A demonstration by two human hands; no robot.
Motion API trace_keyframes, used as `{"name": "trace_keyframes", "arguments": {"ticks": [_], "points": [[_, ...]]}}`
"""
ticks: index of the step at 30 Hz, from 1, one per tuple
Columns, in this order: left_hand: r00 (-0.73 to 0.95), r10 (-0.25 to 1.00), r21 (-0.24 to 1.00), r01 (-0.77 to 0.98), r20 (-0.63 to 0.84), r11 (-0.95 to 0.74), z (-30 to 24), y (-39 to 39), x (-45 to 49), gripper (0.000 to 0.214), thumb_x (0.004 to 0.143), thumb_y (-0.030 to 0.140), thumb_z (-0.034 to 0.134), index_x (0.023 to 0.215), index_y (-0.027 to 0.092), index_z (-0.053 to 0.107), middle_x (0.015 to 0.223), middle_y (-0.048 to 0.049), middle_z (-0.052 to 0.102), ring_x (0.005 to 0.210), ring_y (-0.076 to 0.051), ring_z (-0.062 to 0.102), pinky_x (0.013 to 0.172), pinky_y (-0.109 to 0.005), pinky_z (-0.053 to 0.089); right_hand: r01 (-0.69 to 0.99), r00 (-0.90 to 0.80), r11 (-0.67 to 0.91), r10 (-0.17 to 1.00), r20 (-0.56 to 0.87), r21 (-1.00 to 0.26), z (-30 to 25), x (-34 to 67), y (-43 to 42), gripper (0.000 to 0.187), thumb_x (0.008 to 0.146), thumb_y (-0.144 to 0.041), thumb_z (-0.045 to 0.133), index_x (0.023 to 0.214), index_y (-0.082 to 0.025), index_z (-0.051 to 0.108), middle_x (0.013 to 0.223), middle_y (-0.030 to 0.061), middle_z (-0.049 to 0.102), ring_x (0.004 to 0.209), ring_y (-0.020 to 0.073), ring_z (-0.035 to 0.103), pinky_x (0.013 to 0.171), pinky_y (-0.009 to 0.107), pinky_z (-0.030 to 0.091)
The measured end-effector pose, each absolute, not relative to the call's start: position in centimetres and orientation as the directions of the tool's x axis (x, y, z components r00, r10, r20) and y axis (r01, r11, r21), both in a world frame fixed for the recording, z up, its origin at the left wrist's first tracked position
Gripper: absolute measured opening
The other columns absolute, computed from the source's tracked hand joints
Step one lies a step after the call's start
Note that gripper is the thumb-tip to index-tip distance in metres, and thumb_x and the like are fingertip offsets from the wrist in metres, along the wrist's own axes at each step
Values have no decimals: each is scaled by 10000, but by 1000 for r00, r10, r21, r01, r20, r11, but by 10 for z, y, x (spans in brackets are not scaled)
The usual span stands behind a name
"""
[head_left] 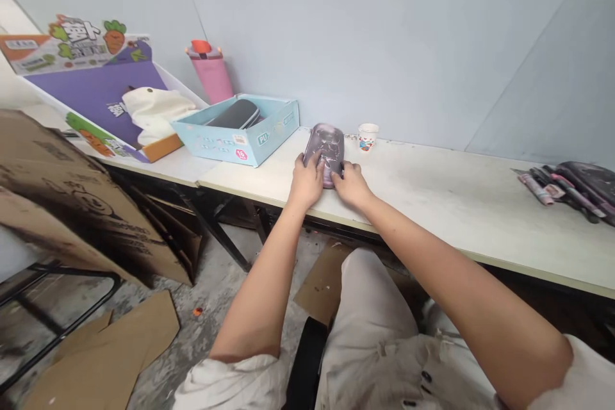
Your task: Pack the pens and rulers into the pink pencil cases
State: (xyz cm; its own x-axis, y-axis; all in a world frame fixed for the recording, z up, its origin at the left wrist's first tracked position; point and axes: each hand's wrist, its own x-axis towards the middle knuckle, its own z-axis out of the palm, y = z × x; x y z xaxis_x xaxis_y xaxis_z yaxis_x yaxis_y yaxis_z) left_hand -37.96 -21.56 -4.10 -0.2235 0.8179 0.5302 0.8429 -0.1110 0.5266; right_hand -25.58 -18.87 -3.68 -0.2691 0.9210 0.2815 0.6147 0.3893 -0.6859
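A flat, rounded purple pencil case (327,148) with a printed figure lies on the white folding table (432,205), close to its front edge. My left hand (307,180) grips its lower left side, and my right hand (352,184) holds its lower right side. Both hands partly cover the case's near end. To the left, a light blue cardboard box (283,131) holds a dark zip case (235,114). A small paper cup (368,136) stands just behind the purple case.
A pile of pens and dark cases (567,192) lies at the table's right end. A purple carrot-print display box (96,93) and pink bottle (209,75) stand at the left. Flattened cardboard (72,211) leans below the table's left side, above a concrete floor.
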Motion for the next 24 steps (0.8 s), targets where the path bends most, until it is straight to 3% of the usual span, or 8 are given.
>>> {"name": "trace_keyframes", "arguments": {"ticks": [6,12,17,24], "points": [[-4,864,299,939,503,-170,-42,-198,-398,487,937,381,196,1277,171,475,1332,-133,462,1276,-224,378,1049,-417,307,640,-374,501,866,333,-583,-43,-262,-188,501,804,-254,472,1294,-155,434,1197,153,429,1087,228,531,981,334,382],[-41,839,76,997,543,-1,-31,-207,-372,487,928,389,186,1322,222,420,1400,-119,394,1311,-298,307,1049,-573,198,643,-419,556,831,366,-526,-35,-217,-187,468,828,-256,453,1276,-120,468,1213,166,448,1094,210,526,1009,311,355],[182,865,-108,983,468,-149,-22,-199,-311,491,918,411,211,1352,253,376,1460,-94,303,1351,-280,230,1071,-563,146,745,-316,504,843,435,-436,-28,-126,-176,425,824,-247,451,1230,-138,513,1219,157,451,1111,237,510,995,356,369],[405,839,-150,914,363,-376,-29,-162,-193,503,914,427,186,1353,258,364,1449,-104,319,1337,-277,263,1059,-593,142,891,-110,321,839,533,-322,-24,49,-166,401,810,-238,428,1155,-91,568,1160,183,476,1074,268,511,961,382,383]]}}
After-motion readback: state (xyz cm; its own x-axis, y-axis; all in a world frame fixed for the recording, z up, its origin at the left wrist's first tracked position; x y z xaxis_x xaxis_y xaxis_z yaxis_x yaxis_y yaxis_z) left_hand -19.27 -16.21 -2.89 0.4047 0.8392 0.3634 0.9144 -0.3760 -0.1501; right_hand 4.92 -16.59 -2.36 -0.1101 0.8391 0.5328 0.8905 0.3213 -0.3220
